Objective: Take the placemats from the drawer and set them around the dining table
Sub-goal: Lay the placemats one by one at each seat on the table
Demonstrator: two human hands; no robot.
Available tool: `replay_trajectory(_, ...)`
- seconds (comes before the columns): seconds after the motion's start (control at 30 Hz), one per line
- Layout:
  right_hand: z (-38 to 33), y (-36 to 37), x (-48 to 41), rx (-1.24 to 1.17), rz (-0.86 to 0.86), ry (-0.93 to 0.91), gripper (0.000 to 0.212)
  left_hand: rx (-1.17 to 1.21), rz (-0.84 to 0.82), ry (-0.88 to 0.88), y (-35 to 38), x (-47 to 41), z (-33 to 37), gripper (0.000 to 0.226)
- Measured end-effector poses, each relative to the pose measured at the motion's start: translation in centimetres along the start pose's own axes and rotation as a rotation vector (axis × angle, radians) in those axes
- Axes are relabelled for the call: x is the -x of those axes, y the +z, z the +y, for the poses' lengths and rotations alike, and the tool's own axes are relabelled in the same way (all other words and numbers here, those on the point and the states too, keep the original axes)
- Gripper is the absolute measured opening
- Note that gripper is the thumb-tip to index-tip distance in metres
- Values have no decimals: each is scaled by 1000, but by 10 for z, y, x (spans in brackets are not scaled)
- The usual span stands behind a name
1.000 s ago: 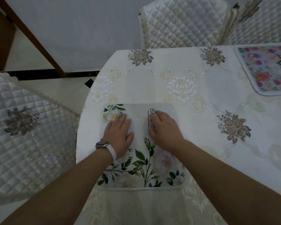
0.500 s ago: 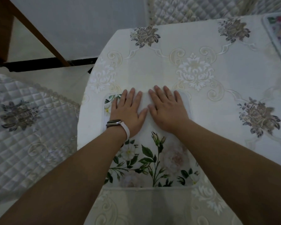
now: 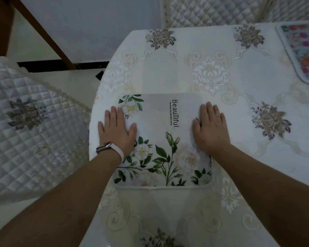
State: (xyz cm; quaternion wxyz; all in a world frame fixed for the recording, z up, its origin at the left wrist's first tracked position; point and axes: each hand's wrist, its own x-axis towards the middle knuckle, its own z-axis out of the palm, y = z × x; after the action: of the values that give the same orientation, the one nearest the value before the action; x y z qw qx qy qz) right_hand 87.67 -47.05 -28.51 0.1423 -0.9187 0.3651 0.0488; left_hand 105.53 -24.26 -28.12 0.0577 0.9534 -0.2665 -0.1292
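A white placemat point(image 3: 163, 139) printed with green leaves, pale flowers and the word "Beautiful" lies flat on the dining table point(image 3: 212, 56) near its left front edge. My left hand point(image 3: 117, 130), with a watch on the wrist, presses flat on the mat's left side, fingers straight. On the mat's right side my right hand point(image 3: 210, 129) lies flat the same way. A second placemat point(image 3: 303, 50) with bright pink and orange flowers lies at the table's far right, partly cut off by the frame.
The table wears a cream tablecloth with embroidered flowers. One quilted chair point(image 3: 30, 136) stands close at the left, another point(image 3: 212, 11) at the far side. A wooden beam point(image 3: 43, 32) and pale floor show beyond the table's left edge.
Both hands slid apart from the mat's middle to its left and right sides, uncovering the printed word.
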Motion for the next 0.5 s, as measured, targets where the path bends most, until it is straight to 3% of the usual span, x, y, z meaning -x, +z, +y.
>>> replay_trajectory(0.23, -82, 25, 54, 58, -88, -288, 56, -57, -36, 225, 18, 41, 40, 65)
replay_trajectory(0.5, -78, 31, 59, 52, -51, -213, 58, -36, -56, 247, 23, 52, 43, 58)
